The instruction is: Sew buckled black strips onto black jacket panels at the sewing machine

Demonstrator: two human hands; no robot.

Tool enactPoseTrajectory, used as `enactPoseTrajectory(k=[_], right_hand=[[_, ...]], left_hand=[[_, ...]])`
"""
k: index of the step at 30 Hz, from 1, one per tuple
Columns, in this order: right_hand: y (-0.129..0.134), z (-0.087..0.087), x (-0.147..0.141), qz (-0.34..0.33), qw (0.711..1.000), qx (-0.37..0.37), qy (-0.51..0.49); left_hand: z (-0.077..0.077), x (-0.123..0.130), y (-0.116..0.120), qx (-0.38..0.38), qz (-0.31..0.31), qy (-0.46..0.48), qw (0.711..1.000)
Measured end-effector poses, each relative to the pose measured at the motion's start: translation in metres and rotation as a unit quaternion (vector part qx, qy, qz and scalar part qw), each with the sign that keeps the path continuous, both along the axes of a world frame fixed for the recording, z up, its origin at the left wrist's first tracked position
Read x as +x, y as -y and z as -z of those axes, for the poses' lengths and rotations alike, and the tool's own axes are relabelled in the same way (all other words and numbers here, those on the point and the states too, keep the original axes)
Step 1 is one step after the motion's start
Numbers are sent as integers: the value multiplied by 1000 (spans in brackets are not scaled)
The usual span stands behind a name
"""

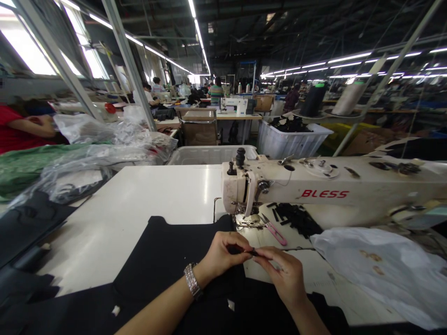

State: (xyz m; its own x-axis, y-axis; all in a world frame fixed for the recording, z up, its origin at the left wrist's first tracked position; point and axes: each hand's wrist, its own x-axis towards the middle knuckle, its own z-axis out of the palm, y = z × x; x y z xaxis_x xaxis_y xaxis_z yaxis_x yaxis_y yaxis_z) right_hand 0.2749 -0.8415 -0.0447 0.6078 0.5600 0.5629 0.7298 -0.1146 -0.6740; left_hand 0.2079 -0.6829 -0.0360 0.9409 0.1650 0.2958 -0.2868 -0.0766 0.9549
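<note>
A person's left hand (221, 256) and right hand (285, 270) meet, fingertips together, pinching a small dark piece (253, 252) between them, equally near both, its long axis too small to tell. From the hands, the needle end of a cream metal sewing machine (279, 184) stands near at twelve o'clock, with pink-handled metal snips (277, 234) at one. Toward nine o'clock, a broad black cloth panel (164, 260) lies flat on the white counter (160, 190).
</note>
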Motion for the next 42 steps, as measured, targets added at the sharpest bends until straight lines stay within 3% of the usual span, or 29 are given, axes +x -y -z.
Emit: enactPoseTrajectory(k=[9, 15, 19, 23, 26, 28, 31, 33, 37, 42], right_hand=[[0, -1, -1, -6, 999, 0, 40], [1, -5, -2, -12, 998, -30, 62], [2, -7, -2, -23, 997, -26, 72], [-1, -6, -2, -38, 997, -38, 57], [0, 0, -8, -17, 996, -80, 38], [4, 7, -16, 2, 991, -114, 68], [12, 21, -29, -1, 967, -164, 195], [16, 29, -35, -3, 944, -183, 274], [15, 31, -41, 31, 939, -185, 289], [12, 23, -45, 43, 949, -175, 258]], left_hand=[[2, 1, 1, 13, -19, 41, 999], [-4, 0, -4, 20, 31, -30, 999], [-18, -3, -9, 127, 75, -28, 989], [-22, -4, -12, 251, 60, 51, 965], [-12, 1, -24, 381, 13, 113, 918], [-4, 8, -39, 488, -10, 146, 860], [3, 20, -62, 627, 0, 158, 763], [2, 27, -71, 677, 34, 157, 719], [-9, 35, -76, 713, 125, 171, 668], [-19, 39, -74, 725, 184, 169, 642]])
